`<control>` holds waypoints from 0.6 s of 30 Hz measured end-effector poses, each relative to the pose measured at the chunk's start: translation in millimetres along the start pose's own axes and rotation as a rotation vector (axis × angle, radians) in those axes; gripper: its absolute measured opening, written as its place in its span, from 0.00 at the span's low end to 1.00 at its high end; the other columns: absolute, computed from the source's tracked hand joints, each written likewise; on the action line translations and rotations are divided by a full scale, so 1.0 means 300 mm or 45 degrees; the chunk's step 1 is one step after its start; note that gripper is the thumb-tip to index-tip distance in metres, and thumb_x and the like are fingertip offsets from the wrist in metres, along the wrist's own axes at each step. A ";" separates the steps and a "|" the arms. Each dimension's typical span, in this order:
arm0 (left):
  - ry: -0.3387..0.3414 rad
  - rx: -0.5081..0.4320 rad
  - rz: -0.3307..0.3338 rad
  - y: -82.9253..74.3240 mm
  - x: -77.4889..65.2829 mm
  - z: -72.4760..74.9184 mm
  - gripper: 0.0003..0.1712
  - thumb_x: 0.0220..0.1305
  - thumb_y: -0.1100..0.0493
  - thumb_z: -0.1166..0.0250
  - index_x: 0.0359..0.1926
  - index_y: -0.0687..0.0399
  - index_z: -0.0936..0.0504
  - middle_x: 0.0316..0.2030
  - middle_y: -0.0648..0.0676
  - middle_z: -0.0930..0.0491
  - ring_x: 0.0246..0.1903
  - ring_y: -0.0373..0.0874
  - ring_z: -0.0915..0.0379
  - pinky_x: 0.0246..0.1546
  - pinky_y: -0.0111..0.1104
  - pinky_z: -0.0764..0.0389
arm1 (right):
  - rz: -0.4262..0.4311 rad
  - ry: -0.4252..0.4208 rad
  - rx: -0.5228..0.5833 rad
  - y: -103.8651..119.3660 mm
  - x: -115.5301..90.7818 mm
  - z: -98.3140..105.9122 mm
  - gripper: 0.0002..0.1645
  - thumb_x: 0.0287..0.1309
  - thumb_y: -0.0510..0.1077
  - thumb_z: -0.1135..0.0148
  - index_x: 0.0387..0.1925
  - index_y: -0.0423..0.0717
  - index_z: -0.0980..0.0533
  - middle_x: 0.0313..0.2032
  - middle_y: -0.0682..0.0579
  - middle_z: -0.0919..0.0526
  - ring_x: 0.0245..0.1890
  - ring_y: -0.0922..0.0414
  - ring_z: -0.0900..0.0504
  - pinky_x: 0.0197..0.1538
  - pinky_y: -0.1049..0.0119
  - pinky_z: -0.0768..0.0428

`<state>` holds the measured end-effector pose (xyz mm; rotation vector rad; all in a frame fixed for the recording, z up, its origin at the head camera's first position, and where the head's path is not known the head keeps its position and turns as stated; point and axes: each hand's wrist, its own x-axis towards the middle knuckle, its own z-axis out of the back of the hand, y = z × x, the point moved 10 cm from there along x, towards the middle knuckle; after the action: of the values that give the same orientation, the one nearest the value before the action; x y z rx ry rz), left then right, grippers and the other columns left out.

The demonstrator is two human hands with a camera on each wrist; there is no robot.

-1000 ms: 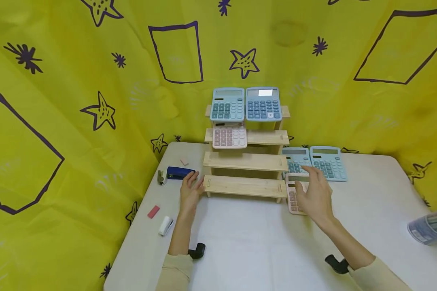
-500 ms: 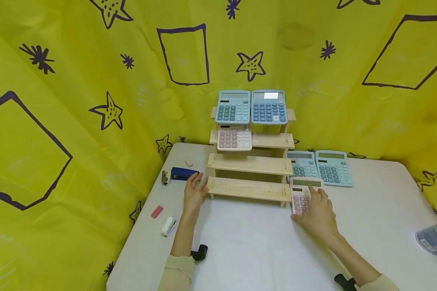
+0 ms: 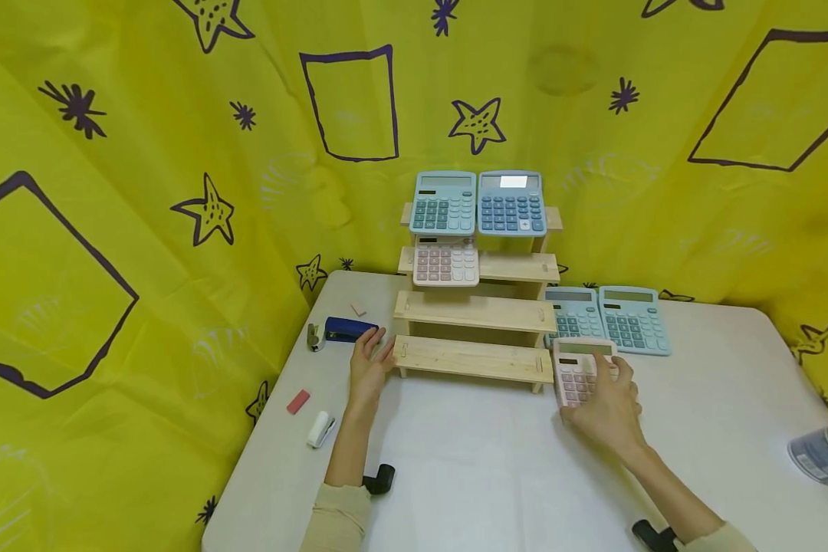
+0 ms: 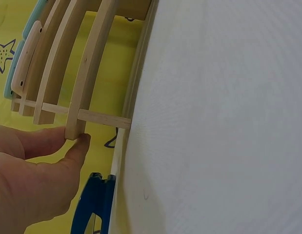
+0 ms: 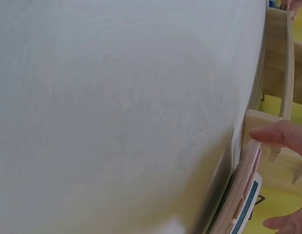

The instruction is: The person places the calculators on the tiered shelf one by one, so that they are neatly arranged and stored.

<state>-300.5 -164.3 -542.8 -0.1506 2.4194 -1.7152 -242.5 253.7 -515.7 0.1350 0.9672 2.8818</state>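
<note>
My right hand [image 3: 609, 410] holds a pink calculator [image 3: 576, 374] beside the right end of a stepped wooden shelf [image 3: 472, 359]. In the right wrist view the thumb [image 5: 268, 134] presses the calculator's near edge, with the fingers spread toward its far side. My left hand [image 3: 366, 376] is at the shelf's left end; the left wrist view has its thumb and a finger pinching the end of the lowest board [image 4: 76, 124]. Two light blue calculators, one at the back right [image 3: 635, 322], lie behind the pink one. Another pink calculator [image 3: 445, 264] rests on the second tier from the top.
A teal calculator [image 3: 443, 203] and a blue calculator [image 3: 511, 203] stand on the top tier. Left of the shelf lie a blue stapler [image 3: 348, 329], a white stapler [image 3: 320, 429] and a pink eraser [image 3: 298, 402]. A can of pencils [image 3: 821, 454] stands at the right.
My right hand has come down from above the pink calculator and taken hold of it, shifting it slightly right. The left hand stays at the shelf end. The head view has shifted slightly.
</note>
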 end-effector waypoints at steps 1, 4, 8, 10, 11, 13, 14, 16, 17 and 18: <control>0.001 0.000 0.000 -0.001 0.000 -0.002 0.42 0.65 0.86 0.46 0.78 0.64 0.44 0.76 0.64 0.39 0.72 0.62 0.35 0.52 0.26 0.19 | 0.006 -0.006 0.001 0.002 -0.002 0.008 0.77 0.32 0.41 0.16 0.80 0.34 0.53 0.73 0.19 0.57 0.60 0.16 0.40 0.46 0.17 0.35; 0.002 -0.001 -0.001 0.000 0.000 -0.004 0.42 0.65 0.86 0.47 0.78 0.65 0.45 0.76 0.64 0.39 0.72 0.63 0.34 0.50 0.25 0.19 | 0.021 -0.033 0.007 0.013 -0.007 0.041 0.77 0.32 0.41 0.15 0.80 0.34 0.52 0.72 0.19 0.57 0.60 0.16 0.41 0.46 0.18 0.35; 0.002 0.015 -0.004 0.000 0.000 -0.005 0.43 0.65 0.86 0.46 0.78 0.65 0.44 0.76 0.64 0.39 0.72 0.63 0.34 0.49 0.25 0.19 | 0.033 -0.070 0.014 0.040 -0.012 0.096 0.77 0.33 0.41 0.15 0.80 0.34 0.52 0.72 0.19 0.54 0.60 0.17 0.40 0.44 0.22 0.33; 0.000 0.018 -0.003 -0.001 -0.001 -0.004 0.43 0.65 0.86 0.46 0.78 0.64 0.44 0.76 0.64 0.39 0.71 0.63 0.34 0.50 0.25 0.19 | 0.047 -0.093 0.024 0.061 -0.011 0.129 0.76 0.34 0.41 0.15 0.80 0.35 0.52 0.72 0.20 0.53 0.59 0.17 0.39 0.43 0.23 0.32; 0.000 0.018 -0.004 -0.002 -0.002 -0.004 0.43 0.64 0.86 0.46 0.78 0.65 0.44 0.76 0.64 0.39 0.71 0.63 0.34 0.50 0.25 0.18 | 0.057 -0.104 0.031 0.076 -0.011 0.146 0.76 0.35 0.41 0.15 0.81 0.36 0.52 0.73 0.20 0.53 0.59 0.17 0.39 0.43 0.23 0.31; -0.001 0.014 -0.005 -0.004 -0.004 -0.005 0.43 0.64 0.86 0.46 0.77 0.65 0.44 0.76 0.65 0.39 0.72 0.63 0.34 0.49 0.25 0.18 | 0.092 -0.135 0.048 0.110 -0.009 0.183 0.75 0.35 0.41 0.14 0.81 0.36 0.51 0.73 0.21 0.52 0.58 0.17 0.38 0.43 0.24 0.30; -0.002 0.012 -0.005 -0.005 -0.004 -0.005 0.43 0.64 0.86 0.46 0.78 0.65 0.44 0.76 0.65 0.39 0.72 0.63 0.34 0.49 0.25 0.18 | 0.114 -0.151 0.053 0.129 -0.007 0.201 0.75 0.36 0.41 0.14 0.81 0.36 0.51 0.73 0.21 0.52 0.57 0.17 0.37 0.43 0.24 0.30; -0.002 0.008 -0.008 -0.006 -0.004 -0.004 0.43 0.65 0.86 0.46 0.77 0.65 0.45 0.76 0.65 0.40 0.72 0.63 0.34 0.49 0.24 0.19 | 0.167 -0.191 0.059 0.174 -0.003 0.237 0.74 0.35 0.40 0.14 0.80 0.36 0.49 0.72 0.21 0.50 0.56 0.19 0.35 0.45 0.25 0.28; -0.002 0.009 -0.009 -0.006 -0.004 -0.004 0.43 0.65 0.86 0.46 0.77 0.65 0.45 0.76 0.65 0.40 0.72 0.63 0.35 0.49 0.24 0.19 | 0.192 -0.206 0.061 0.197 0.001 0.253 0.74 0.35 0.39 0.14 0.80 0.36 0.49 0.72 0.22 0.49 0.55 0.20 0.34 0.45 0.25 0.27; -0.002 0.008 -0.009 -0.006 -0.003 -0.003 0.42 0.65 0.86 0.46 0.77 0.65 0.44 0.77 0.65 0.40 0.72 0.63 0.35 0.50 0.25 0.19 | 0.215 -0.220 0.062 0.219 0.006 0.267 0.74 0.34 0.39 0.14 0.80 0.36 0.49 0.72 0.22 0.49 0.54 0.21 0.33 0.45 0.26 0.26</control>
<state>-299.7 -163.8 -540.7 -0.1599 2.4155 -1.7248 -239.3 249.4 -412.2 0.4827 1.0402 2.9340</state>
